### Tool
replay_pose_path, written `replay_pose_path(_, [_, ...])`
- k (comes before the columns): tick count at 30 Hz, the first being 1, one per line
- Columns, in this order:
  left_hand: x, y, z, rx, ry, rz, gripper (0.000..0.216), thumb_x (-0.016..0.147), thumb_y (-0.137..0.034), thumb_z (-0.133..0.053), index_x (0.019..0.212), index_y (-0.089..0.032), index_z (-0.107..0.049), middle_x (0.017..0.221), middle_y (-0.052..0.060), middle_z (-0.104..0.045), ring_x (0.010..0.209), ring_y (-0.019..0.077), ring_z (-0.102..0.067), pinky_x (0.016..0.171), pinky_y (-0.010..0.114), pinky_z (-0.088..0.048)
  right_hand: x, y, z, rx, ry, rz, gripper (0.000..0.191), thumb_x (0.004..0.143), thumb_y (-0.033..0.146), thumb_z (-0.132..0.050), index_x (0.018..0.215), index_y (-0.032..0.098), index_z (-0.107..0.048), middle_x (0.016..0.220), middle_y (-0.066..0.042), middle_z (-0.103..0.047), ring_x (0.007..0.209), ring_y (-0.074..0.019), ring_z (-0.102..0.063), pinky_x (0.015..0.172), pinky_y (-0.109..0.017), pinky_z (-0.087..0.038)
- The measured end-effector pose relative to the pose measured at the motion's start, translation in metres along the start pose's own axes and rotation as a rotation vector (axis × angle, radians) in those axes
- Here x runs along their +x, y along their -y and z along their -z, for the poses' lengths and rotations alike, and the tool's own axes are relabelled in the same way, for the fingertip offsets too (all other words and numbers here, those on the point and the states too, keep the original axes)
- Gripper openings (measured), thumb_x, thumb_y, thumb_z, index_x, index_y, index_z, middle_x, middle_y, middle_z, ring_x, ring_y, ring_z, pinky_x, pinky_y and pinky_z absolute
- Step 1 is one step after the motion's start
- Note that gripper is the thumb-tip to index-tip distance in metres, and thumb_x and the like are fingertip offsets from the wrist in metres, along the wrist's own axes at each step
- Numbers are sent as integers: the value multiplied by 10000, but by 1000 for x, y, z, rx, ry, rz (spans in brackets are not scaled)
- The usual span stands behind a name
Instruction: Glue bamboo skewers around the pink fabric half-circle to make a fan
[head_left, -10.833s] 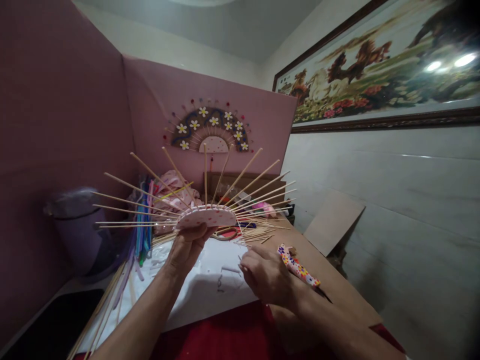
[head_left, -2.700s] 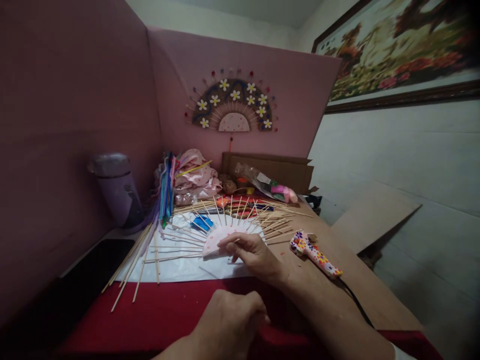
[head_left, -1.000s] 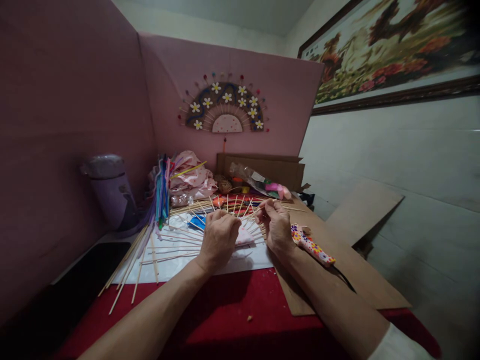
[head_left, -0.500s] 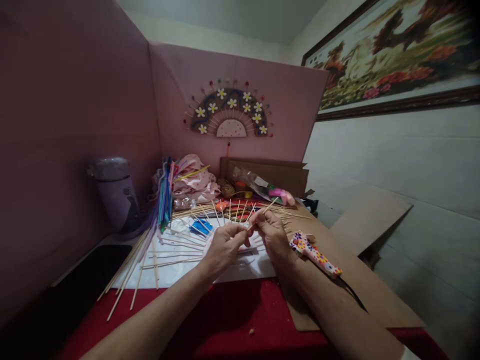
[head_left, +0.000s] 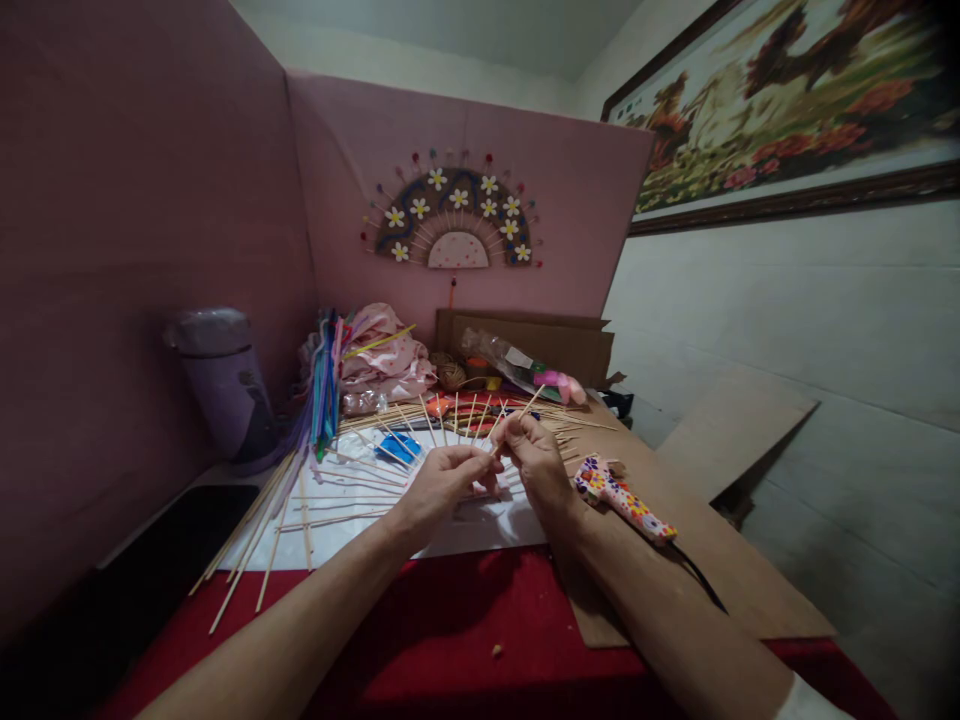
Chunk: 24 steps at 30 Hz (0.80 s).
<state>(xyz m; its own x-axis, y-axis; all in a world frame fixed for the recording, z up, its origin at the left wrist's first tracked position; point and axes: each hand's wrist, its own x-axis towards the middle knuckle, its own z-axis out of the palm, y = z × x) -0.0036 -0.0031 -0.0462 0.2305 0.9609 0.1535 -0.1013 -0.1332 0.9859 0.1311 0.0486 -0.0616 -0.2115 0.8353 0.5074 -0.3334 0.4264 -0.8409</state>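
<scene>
A thin wooden stick [head_left: 533, 403] is pinched between the fingers of both hands, its far end pointing up and right. My left hand [head_left: 448, 484] grips near the lower end, and my right hand [head_left: 537, 462] closes round it just above. Beneath them, on a white sheet [head_left: 345, 520], several wooden sticks [head_left: 360, 482] fan outward from a pale half-round piece mostly hidden by my hands. A blue packet [head_left: 397, 447] lies among those sticks. To the right of my right wrist rests a flower-patterned glue gun [head_left: 624, 500] with a black cord.
Loose sticks [head_left: 240, 560] lie at the left. Behind stand bundled pipe cleaners [head_left: 327, 380], pink fabric [head_left: 382, 355] and a twine ball [head_left: 448, 372]. A lilac container [head_left: 225, 395] stands far left. Brown cardboard [head_left: 720, 570] covers the right side. A decorated fan [head_left: 454, 205] hangs on the pink panel.
The view has shifted slightly, so the surroundings sit a little higher and further left. Both hands keep their hold on the stick, with barely any change in pose.
</scene>
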Motion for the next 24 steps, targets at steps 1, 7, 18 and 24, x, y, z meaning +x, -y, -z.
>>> replay_pose_path(1, [0, -1, -1, 10, 3, -8, 220, 762, -321, -584, 708, -120, -658, 610, 21, -615, 598, 102, -532, 624, 225, -393, 0, -1, 0, -10, 0, 7, 298, 842, 439, -548, 697, 179, -565, 626, 30, -519, 513, -80, -474, 512, -224, -372])
replay_pose_path(7, [1, 3, -3, 87, 45, -77, 191, 765, -235, -457, 671, -138, -593, 595, 2, -576, 600, 101, -506, 626, 227, -370, 0, 0, -3, 75, -60, -27, 286, 797, 430, -595, 661, 181, -565, 590, 27, -531, 483, -95, -492, 499, -241, -378])
replay_pose_path(18, [3, 4, -18, -205, 45, 77, 128, 713, -270, -459, 613, -200, -422, 417, -76, -378, 300, 59, -279, 295, 172, -148, -6, 3, -17, 206, -273, 9, 200, 716, 310, -644, 596, 184, -547, 589, 29, -516, 519, -91, -446, 527, -238, -385])
replay_pose_path(24, [-1, 6, -12, -270, -42, 193, 162, 670, -266, -482, 550, -193, -399, 385, -76, -359, 265, 35, -230, 270, 154, -129, 10, 11, 4, 235, -491, 114, 290, 780, 381, -602, 604, 201, -458, 561, 51, -458, 485, -77, -430, 499, -217, -381])
